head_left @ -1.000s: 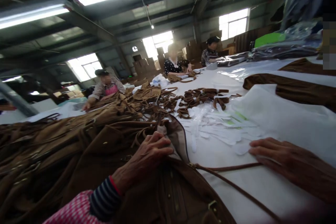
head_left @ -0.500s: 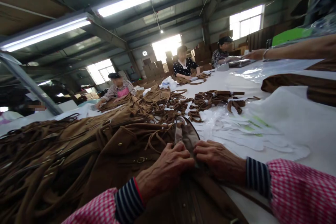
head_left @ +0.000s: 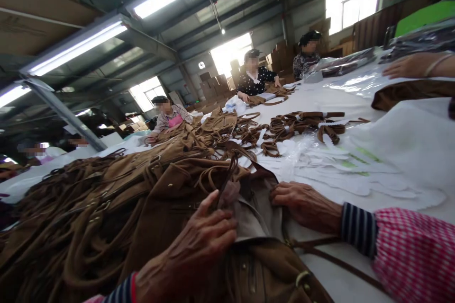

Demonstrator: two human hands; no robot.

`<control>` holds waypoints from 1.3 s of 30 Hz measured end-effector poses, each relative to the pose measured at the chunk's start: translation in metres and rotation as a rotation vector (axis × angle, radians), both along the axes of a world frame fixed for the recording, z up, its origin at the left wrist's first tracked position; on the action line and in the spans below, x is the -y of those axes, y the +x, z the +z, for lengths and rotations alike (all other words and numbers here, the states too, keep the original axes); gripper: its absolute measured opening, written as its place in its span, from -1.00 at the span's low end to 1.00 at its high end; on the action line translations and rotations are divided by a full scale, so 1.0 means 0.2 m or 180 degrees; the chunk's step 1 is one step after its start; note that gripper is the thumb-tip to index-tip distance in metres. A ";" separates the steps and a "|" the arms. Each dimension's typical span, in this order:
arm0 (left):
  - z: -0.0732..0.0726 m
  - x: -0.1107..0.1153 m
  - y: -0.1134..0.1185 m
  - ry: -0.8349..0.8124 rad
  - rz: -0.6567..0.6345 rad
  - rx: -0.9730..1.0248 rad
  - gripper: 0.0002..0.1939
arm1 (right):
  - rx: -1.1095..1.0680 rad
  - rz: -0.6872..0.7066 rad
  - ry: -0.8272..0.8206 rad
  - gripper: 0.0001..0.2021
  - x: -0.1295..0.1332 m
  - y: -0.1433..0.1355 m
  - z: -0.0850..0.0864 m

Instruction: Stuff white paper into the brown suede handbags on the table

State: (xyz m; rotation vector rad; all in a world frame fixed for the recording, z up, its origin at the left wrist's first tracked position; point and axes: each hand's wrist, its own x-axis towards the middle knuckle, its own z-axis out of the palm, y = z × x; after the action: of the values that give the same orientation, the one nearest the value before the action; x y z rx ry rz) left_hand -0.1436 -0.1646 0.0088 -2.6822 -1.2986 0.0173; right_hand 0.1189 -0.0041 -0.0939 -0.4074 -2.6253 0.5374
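A brown bag (head_left: pixel 280 260) lies in front of me with its mouth spread, showing a pale grey lining (head_left: pixel 250 220). My left hand (head_left: pixel 199 241) is at the left side of the mouth, its fingers curled over the edge and its thumb pointing up. On the opposite side, my right hand (head_left: pixel 305 203) grips the rim with bent fingers, the fingertips partly hidden behind the cloth. A metal ring and a thin strap (head_left: pixel 341 258) hang off the bag's right side. Whatever lies deeper in the bag is hidden.
A heap of similar brown bags (head_left: pixel 117 218) fills the left. Bundled brown straps (head_left: pixel 295 125) and white cut pieces (head_left: pixel 341 165) lie on the white table (head_left: pixel 423 151). Several people sit across the table; a co-worker's hand (head_left: pixel 408 65) reaches in at right.
My hands have moved apart, and the bag's mouth has opened wide between them, exposing the lining. The view has shifted slightly. The co-worker's arm at right has drawn back.
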 end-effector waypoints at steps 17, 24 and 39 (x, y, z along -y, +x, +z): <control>-0.15 -0.15 0.22 0.0624 -0.0347 -0.0908 -0.68 | 0.0136 -0.0221 -0.0008 -0.75 -0.02 -0.39 0.03; -0.12 -0.17 0.14 -0.0173 -0.0117 -0.0157 -0.73 | 0.0356 -0.0615 -0.0038 -0.80 -0.01 -0.41 0.04; -0.38 -0.28 0.20 0.0977 -0.0256 0.0332 -0.59 | -0.0668 -0.0274 -0.1178 -0.84 -0.15 -0.42 0.02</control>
State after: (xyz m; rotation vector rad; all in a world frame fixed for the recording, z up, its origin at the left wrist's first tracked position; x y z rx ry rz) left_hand -0.1033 -0.1087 -0.0681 -2.4957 -1.1144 -0.3095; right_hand 0.0355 0.0263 -0.0890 -0.5415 -2.2953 0.9851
